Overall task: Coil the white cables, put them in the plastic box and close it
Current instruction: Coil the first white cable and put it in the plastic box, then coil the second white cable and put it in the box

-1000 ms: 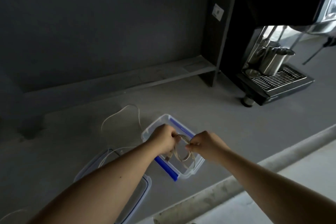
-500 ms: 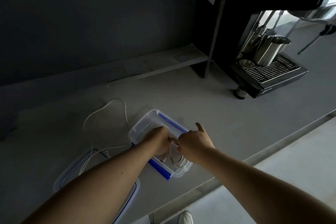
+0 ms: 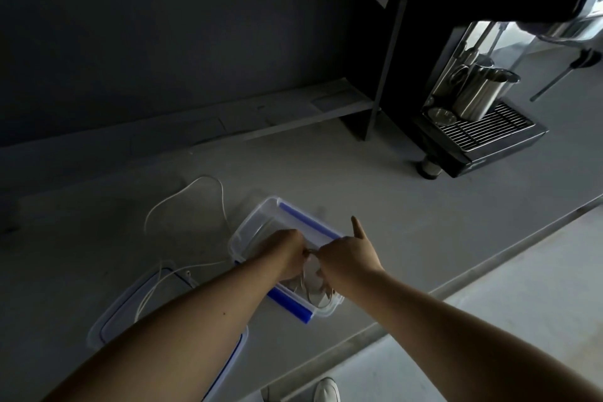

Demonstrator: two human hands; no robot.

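The fingers of the left hand (image 3: 288, 251) are curled down and hidden behind the knuckles, so whether they pinch anything cannot be told for sure; those of the right hand (image 3: 346, 254) are bunched against them, except one finger that sticks out straight toward the far side. Both hands meet over the middle of the plastic box (image 3: 248, 232), and a bundle of coiled cable (image 3: 315, 287) hangs or rests just beneath them inside the box, touching or nearly touching the fingers.

A second, loose cable (image 3: 182, 199) lies on the bench (image 3: 408, 206) to the left of the box. It loops away toward the far side and then runs back near, across the lid (image 3: 130, 307), which lies flat on the bench at the near left, well clear of the box opening.

What could go wrong: the coil looks springy, and if the hands let go before it settles below the rim it may spread open and ride up over the wall or the blue clip (image 3: 310, 222), so the lid would not seat. The loose cable crossing the lid is another snag, since lifting the lid now would drag it along. The box is light and could slide toward the near edge of the bench if pushed.
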